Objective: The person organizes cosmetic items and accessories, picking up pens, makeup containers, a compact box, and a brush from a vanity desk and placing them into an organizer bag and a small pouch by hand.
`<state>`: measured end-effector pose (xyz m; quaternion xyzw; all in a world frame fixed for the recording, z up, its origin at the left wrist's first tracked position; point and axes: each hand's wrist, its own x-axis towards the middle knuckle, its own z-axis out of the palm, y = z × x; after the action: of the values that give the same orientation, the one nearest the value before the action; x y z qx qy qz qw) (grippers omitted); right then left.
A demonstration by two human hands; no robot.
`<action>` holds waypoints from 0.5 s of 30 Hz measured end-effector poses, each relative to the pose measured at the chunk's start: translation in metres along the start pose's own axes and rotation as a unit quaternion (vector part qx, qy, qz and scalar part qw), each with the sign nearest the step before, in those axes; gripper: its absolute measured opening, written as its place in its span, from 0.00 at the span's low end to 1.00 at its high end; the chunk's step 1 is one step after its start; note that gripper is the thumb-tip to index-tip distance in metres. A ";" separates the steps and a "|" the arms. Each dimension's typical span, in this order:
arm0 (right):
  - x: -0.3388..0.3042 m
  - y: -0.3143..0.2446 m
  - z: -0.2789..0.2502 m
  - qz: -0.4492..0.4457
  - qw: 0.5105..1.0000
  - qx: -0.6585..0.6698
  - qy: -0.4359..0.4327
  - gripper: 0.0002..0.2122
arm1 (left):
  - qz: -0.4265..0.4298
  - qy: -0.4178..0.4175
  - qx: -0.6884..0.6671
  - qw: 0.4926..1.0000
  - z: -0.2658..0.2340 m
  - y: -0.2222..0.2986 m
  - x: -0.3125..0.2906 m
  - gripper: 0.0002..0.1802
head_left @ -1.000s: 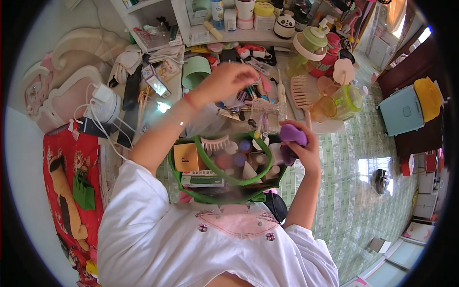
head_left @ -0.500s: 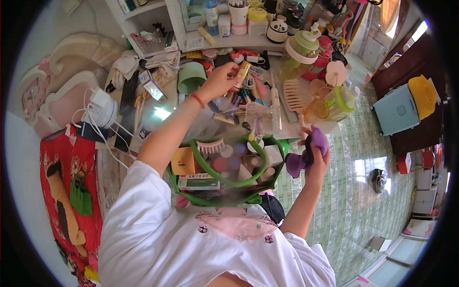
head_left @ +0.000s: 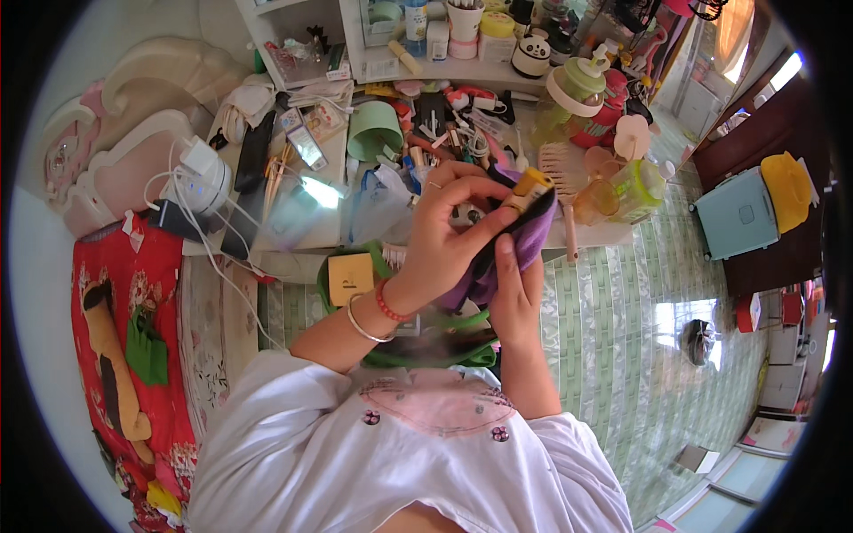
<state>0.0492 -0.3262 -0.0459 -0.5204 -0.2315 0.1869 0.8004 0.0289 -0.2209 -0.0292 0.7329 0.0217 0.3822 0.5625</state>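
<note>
Now closer together | left hand (head_left: 455,226): gripping yellow tube (head_left: 530,189) | right hand (head_left: 517,300): holding purple item (head_left: 537,233), maybe cloth

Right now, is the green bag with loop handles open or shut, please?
The bag is open: a square yellow box shows inside its mouth; the left hand hides part.

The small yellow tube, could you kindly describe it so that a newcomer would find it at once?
Find the cluttered table, then look near its front edge. The left hand pinches the yellow tube at the purple cloth held in the right hand. Its bright yellow stands out against the cloth's purple and black.
</note>
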 end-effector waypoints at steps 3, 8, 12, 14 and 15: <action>0.000 0.000 -0.005 -0.026 0.996 -0.083 -0.012 0.09 | -0.180 -0.014 -0.238 0.954 -0.005 -0.001 -0.017 0.13; -0.002 -0.010 -0.017 0.045 0.989 -0.130 -0.057 0.06 | -0.102 -0.005 -0.199 0.975 -0.020 0.020 -0.010 0.15; -0.014 -0.010 -0.016 0.153 0.984 -0.051 -0.074 0.10 | -0.168 -0.067 -0.203 0.962 -0.027 0.020 -0.016 0.13; -0.015 -0.009 -0.017 0.164 0.985 -0.030 -0.048 0.10 | -0.177 -0.074 -0.197 0.961 -0.029 0.021 -0.019 0.13; -0.016 -0.009 -0.018 0.176 0.984 -0.007 -0.023 0.11 | -0.187 -0.079 -0.190 0.960 -0.030 0.022 -0.022 0.12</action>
<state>0.0470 -0.3519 -0.0469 -0.5545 -0.1558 0.3348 0.7458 -0.0130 -0.2150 -0.0204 0.6228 0.0407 0.2082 0.7531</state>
